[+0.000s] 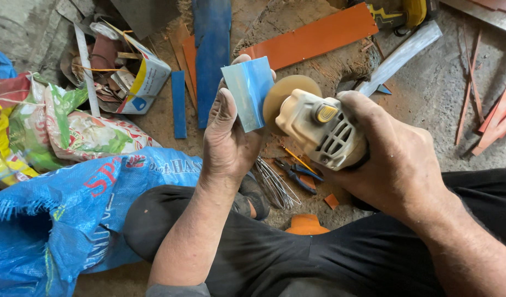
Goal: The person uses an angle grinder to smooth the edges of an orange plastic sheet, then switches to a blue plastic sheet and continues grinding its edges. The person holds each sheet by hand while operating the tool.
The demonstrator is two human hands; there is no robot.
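Watching through the head camera, I saw the left hand [228, 137] pinching a small blue panel piece [248, 92] upright above the lap, fingers closed round its lower edge. The right hand [393, 157] was wrapped tight around a cream angle grinder [319, 127], its disc [286, 96] touching the panel's edge. I judged a slip could drive the disc into the thumb [222, 110], so near.

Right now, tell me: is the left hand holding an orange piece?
No, the left hand holds a small blue piece against the disc of the angle grinder, which the right hand holds.
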